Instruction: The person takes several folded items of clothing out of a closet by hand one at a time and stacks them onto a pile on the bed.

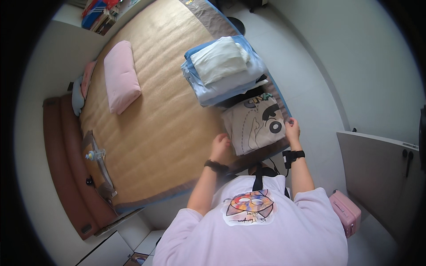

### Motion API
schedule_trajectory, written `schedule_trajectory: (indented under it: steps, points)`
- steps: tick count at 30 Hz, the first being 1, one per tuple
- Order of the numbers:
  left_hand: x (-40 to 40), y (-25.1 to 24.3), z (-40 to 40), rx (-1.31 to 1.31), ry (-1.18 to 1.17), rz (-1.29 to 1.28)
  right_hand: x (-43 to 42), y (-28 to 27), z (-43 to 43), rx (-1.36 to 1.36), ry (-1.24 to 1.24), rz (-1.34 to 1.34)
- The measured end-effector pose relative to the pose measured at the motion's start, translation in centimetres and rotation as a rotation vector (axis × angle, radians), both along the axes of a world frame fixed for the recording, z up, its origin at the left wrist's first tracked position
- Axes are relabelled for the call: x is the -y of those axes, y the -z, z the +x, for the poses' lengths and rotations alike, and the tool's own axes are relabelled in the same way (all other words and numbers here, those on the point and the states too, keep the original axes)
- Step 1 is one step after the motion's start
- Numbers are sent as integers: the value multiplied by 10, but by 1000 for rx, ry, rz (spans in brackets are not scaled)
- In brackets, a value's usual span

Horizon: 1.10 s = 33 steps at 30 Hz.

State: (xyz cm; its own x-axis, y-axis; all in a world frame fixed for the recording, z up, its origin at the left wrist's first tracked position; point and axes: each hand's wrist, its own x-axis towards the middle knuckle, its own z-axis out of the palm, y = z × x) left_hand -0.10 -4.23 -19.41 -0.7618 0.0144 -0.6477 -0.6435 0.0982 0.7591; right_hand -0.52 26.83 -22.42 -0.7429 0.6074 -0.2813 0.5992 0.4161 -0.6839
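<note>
A beige printed garment, folded to a rough rectangle, lies on the bed's near right corner. My right hand is at its right edge with the fingers bent; whether they pinch the cloth cannot be told. Beside its left edge is my left hand, slightly blurred, fingers curled, its hold unclear. Just beyond the garment, black cloth shows under a stack of folded light blue cloth, topped by a folded white cloth. Both wrists wear black bands.
A pink pillow lies on the bed's woven mat. Near the brown headboard is a baby bottle. Books stand on a shelf at the upper left. A pink suitcase and a grey door panel are on the right.
</note>
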Motion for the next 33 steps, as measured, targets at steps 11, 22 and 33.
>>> schedule_trajectory:
  steps: [11,22,33]
  points:
    - [3,-96,-39,-210,-48,319,30,-123,14,-523,210,-617]
    - [18,-146,-53,-367,21,492,87,-197,55,-671,172,-740]
    - [2,-166,-66,-373,303,613,120,-228,113,-881,373,-679]
